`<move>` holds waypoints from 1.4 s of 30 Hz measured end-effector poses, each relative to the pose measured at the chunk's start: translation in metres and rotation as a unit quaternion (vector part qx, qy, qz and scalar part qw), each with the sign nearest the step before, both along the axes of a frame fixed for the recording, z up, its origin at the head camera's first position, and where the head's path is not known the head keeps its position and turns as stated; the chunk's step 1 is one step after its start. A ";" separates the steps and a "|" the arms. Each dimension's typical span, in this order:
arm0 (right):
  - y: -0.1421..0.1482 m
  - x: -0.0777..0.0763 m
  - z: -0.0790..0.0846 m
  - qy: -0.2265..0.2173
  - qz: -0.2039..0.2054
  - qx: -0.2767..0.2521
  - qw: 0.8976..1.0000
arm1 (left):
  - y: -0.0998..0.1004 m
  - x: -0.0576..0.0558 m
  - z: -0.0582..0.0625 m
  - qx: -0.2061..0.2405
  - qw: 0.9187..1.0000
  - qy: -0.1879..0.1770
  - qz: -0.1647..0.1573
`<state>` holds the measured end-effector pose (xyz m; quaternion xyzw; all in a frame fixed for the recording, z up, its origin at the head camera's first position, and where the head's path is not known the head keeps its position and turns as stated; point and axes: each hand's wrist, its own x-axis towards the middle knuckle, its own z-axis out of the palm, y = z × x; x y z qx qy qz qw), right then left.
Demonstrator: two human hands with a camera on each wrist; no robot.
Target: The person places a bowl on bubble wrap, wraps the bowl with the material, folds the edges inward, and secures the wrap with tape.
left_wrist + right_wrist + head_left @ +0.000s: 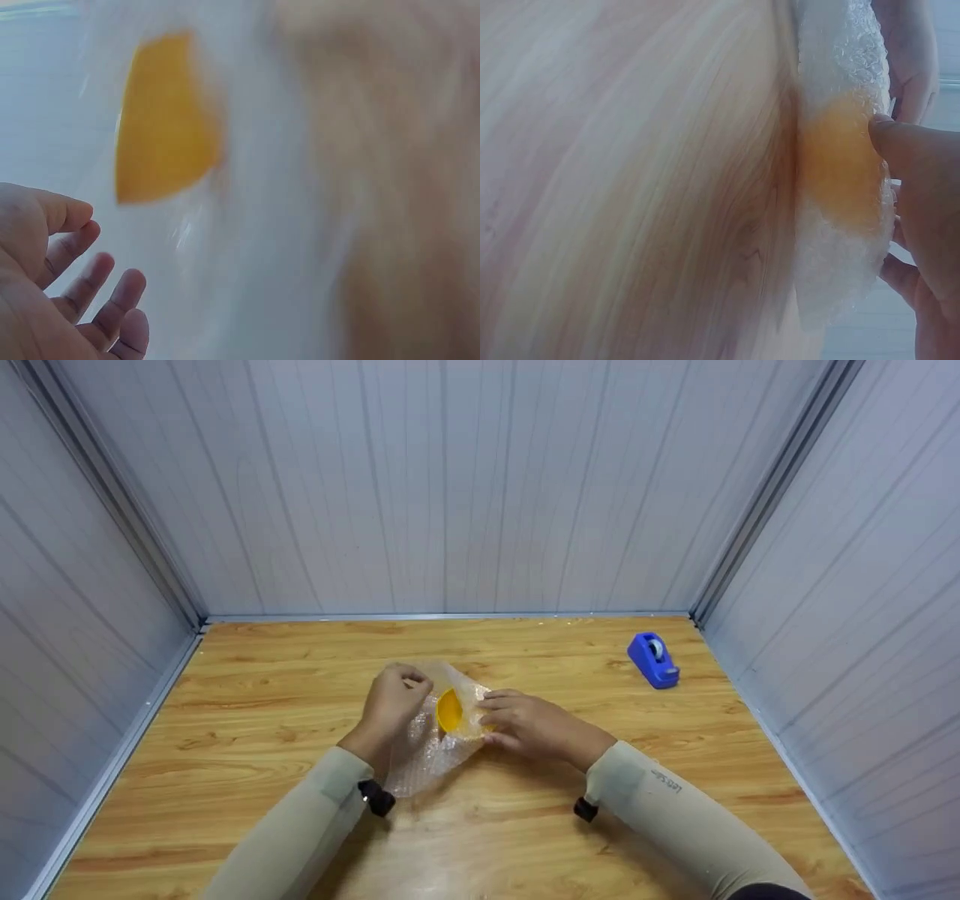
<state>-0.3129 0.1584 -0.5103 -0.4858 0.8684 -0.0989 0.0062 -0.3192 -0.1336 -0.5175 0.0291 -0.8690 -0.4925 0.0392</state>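
A yellow cup (450,711) lies on its side in a sheet of bubble wrap (424,761), with its round mouth turned toward the left hand (391,697). That hand's thumb and index fingertips meet at the wrap's left part, pinching it, while the other fingers (112,311) stay loosely bent. From the right, the right hand (536,727) grips the wrapped cup, its thumb on the near side and fingers over the top. In the right wrist view the cup shows as a yellow blur (840,161) through the wrap, which hides most of it.
A blue tape dispenser (651,664) with a roll in it stands toward the back right of the wooden table (300,660). Pale panel walls (472,495) enclose the table at the back and on both sides.
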 end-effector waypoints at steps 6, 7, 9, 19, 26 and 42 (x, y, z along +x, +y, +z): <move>0.000 0.000 0.000 -0.004 0.003 0.002 1.000 | -0.032 -0.008 -0.006 0.001 0.999 -0.027 0.041; 0.000 0.000 0.000 -0.005 0.003 0.003 1.000 | -0.036 -0.009 -0.009 0.002 0.999 -0.031 0.044; 0.000 0.000 0.000 -0.005 0.004 0.003 1.000 | -0.041 -0.010 -0.013 0.004 0.998 -0.037 0.041; -0.001 -0.001 0.000 -0.013 0.001 -0.002 1.000 | -0.042 -0.008 -0.018 0.030 0.998 -0.045 0.021; -0.001 -0.001 -0.002 -0.008 0.001 -0.002 1.000 | -0.039 -0.004 -0.015 0.014 1.000 -0.007 0.020; -0.002 0.001 0.003 -0.020 -0.007 0.003 1.000 | -0.025 0.012 0.003 0.057 0.998 0.019 -0.008</move>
